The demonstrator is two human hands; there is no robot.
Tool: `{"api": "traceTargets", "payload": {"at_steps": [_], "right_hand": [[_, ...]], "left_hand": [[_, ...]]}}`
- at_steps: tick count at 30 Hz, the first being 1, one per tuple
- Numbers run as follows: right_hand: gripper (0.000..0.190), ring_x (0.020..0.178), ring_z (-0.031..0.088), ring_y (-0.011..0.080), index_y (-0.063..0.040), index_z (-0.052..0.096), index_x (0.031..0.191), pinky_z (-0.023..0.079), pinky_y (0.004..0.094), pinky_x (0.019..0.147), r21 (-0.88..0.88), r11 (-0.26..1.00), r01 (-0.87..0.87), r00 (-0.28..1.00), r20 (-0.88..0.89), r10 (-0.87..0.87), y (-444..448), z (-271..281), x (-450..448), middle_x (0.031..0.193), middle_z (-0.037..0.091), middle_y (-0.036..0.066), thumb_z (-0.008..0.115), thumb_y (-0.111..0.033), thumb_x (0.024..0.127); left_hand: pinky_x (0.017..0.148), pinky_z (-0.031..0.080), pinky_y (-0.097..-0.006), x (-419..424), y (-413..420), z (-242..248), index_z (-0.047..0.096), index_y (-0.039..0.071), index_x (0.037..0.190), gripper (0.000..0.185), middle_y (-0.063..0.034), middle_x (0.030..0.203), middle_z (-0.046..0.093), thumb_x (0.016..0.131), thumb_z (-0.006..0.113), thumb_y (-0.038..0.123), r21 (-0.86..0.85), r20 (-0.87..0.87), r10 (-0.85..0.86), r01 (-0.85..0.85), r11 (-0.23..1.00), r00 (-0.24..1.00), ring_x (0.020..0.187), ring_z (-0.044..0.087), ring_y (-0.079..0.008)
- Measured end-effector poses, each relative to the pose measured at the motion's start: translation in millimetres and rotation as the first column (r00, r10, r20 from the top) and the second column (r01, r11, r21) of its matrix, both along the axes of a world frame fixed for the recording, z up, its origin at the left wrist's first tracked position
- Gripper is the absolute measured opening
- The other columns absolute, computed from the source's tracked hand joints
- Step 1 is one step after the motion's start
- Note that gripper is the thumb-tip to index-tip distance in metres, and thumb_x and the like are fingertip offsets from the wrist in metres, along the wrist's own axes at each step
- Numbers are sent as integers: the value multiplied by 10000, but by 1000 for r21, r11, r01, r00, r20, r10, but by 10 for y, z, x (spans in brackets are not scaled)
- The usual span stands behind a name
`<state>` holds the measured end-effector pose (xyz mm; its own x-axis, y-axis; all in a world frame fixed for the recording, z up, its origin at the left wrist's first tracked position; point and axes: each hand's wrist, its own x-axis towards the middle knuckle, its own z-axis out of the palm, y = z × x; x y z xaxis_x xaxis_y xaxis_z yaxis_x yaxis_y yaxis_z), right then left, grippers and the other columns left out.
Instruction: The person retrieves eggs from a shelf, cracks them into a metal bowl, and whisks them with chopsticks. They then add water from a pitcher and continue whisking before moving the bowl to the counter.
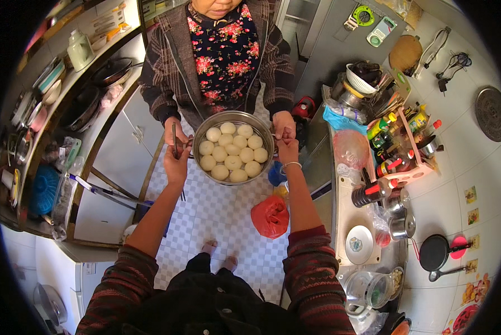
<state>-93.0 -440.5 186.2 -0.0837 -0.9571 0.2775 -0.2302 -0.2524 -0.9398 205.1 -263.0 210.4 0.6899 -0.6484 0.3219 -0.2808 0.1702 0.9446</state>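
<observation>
A round metal steamer tray (196, 161) full of several pale, round dough buns (232, 162) is held level above the floor between me and another person. My left hand (176, 165) grips its left handle, with something thin and dark upright at the fingers. On the opposite side, my right hand (288, 151) is closed at the right handle. The other person's hands (284, 124) hold the same handles, just beyond mine. Fingers partly hide both handles.
The other person (225, 63) stands facing me. A red plastic bag (270, 216) lies on the checked floor. To the right, a counter carries a white plate (359, 245), bottles and pots. Shelves with pans and a blue basket (45, 189) line the left.
</observation>
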Motion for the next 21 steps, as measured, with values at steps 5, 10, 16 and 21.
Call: {"api": "traceTargets", "payload": {"at_steps": [5,10,16,21], "right_hand": [[274,623,550,150,-41,376,896,493,314,490,351,919,-180,967,233,100,-317,221,-134,721,521,82,630,-99,814],[289,537,530,161,-82,384,952,506,365,420,355,921,-157,923,385,9,-528,400,-271,691,510,60,628,-130,805],[253,690,609,164,-49,504,1016,520,318,535,246,969,18,982,178,-63,-378,93,-671,875,637,91,562,-263,895],[305,649,563,96,-45,512,1082,477,249,503,192,977,-93,964,263,40,1104,3,-750,807,607,56,605,-263,889]], "left_hand": [[545,410,-234,-121,-337,113,545,26,841,204,12,676,541,808,714,135,26,24,3,-4,1000,1000,600,475,-66],[606,419,-254,-279,-696,219,549,19,847,218,-12,721,545,819,705,168,42,54,-79,77,996,995,666,487,-89],[652,435,-292,-515,-926,110,559,8,884,211,-53,736,599,902,575,217,49,58,-293,290,956,954,690,554,-139],[669,453,-335,-1191,-628,42,565,3,921,251,-100,750,638,948,496,243,370,114,-741,663,650,662,703,611,-210]]}}
